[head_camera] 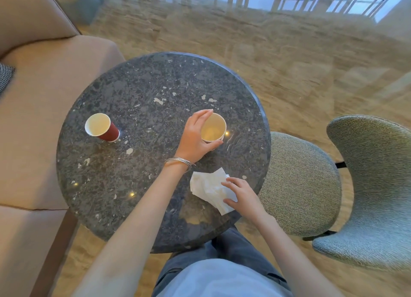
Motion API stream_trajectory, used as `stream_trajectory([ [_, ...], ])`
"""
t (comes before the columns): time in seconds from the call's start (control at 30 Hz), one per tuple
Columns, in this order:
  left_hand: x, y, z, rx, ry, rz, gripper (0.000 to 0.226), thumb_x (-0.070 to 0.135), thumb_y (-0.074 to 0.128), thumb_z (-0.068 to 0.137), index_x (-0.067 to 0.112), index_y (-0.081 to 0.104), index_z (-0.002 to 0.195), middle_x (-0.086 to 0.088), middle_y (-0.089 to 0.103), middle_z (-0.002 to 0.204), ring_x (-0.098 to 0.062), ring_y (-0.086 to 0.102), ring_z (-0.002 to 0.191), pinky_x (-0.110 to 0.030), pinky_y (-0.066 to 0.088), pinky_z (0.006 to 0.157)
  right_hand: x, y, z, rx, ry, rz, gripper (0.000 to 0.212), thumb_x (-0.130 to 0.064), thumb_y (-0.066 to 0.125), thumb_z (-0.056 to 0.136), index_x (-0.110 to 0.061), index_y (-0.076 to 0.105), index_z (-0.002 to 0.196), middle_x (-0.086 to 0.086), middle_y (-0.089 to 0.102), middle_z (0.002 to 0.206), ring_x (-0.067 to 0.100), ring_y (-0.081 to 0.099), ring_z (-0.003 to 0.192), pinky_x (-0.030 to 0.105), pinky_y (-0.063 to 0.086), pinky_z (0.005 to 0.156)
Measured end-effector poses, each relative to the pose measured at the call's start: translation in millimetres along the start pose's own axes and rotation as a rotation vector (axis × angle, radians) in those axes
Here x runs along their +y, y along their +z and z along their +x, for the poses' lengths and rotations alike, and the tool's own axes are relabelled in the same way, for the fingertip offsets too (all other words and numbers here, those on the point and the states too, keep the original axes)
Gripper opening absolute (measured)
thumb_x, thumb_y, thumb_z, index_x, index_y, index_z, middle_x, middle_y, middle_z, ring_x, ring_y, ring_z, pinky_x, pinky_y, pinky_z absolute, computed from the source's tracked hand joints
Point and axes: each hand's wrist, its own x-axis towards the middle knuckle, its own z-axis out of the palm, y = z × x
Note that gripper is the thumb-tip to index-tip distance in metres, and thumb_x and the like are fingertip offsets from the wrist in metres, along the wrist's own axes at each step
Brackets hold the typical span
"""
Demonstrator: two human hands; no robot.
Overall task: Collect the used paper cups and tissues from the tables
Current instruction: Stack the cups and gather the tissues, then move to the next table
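Note:
A round dark stone table (pixel 142 92) holds two paper cups and a tissue. The red cup (pixel 102 127) stands upright at the left, white inside, untouched. At the right stands a second cup (pixel 214 128), empty and pale inside; my left hand (pixel 195 139) wraps around its left side, thumb at the near rim and fingers curved over the far rim. A crumpled white tissue (pixel 208 189) lies near the table's front right edge. My right hand (pixel 242 194) rests on the tissue's right part, fingers spread and pressing on it.
A beige sofa (pixel 44 96) borders the table on the left. A grey-green upholstered chair (pixel 307 185) stands close at the right, its curved back (pixel 373 185) beyond. Polished stone floor (pixel 244 41) stretches behind the table.

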Motion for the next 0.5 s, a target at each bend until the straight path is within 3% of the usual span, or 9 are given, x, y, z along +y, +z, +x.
stream_trajectory([
  [0.2,-27.4,19.1,-9.0,-0.144,-0.056,0.078,0.082,0.02,0.083,0.064,0.001,0.043,0.132,-0.015,0.046,0.13,-0.028,0.042,0.122,-0.026,0.023,0.105,7.2,9.3,-0.8,-0.046,0.002,-0.008,0.05,-0.025,0.067,0.08,-0.021,0.049,0.127,-0.003,0.042,0.137,0.018,0.031,0.128,0.028,0.031,0.102],
  [0.3,-39.5,25.1,-16.5,-0.187,-0.09,0.09,0.081,0.02,0.081,0.066,0.004,0.041,0.134,-0.012,0.044,0.133,-0.027,0.041,0.123,-0.03,0.026,0.106,7.4,9.8,1.0,-0.028,-0.009,-0.019,0.048,-0.024,0.067,0.081,-0.02,0.05,0.126,-0.003,0.044,0.136,0.02,0.034,0.126,0.03,0.033,0.102],
  [0.4,-43.7,27.3,-19.0,-0.187,-0.097,0.069,0.081,0.019,0.082,0.065,0.006,0.042,0.134,-0.012,0.044,0.131,-0.025,0.043,0.122,-0.037,0.032,0.106,5.6,7.7,2.0,-0.021,-0.024,-0.057,0.047,-0.024,0.066,0.081,-0.019,0.051,0.125,-0.002,0.045,0.135,0.019,0.035,0.126,0.033,0.035,0.101],
  [0.5,-47.8,22.1,-22.9,-0.131,-0.142,0.084,0.082,0.019,0.083,0.062,0.006,0.044,0.132,-0.011,0.045,0.129,-0.025,0.045,0.119,-0.036,0.034,0.104,2.1,3.6,2.8,0.057,-0.074,-0.06,0.044,-0.018,0.067,0.08,-0.016,0.055,0.122,0.002,0.049,0.131,0.022,0.039,0.124,0.036,0.039,0.097],
])
